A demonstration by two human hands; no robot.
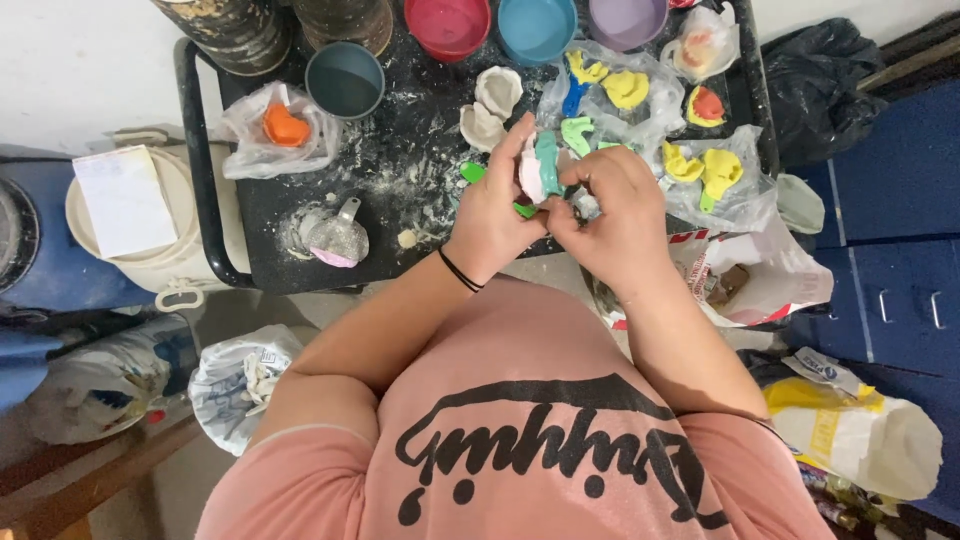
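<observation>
Both my hands meet over the front edge of a black cart tray (400, 255). My left hand (495, 205) and my right hand (615, 205) together grip a white plaster cast with a teal-green impression piece (543, 163) on it. Fingers of both hands pinch its edges. A black band circles my left wrist. A small green piece (472, 172) lies on the tray just left of my left hand. Two more white plaster casts (490, 105) rest on the tray behind my hands.
Coloured bowls (447, 25) line the tray's back edge; a grey-blue cup (345, 80) stands further left. Clear bags hold yellow, blue and orange impressions (625, 90). A strainer (335, 238) lies in spilled powder. A white bucket (140, 215) stands left, bags on the floor, blue cabinets (890, 230) right.
</observation>
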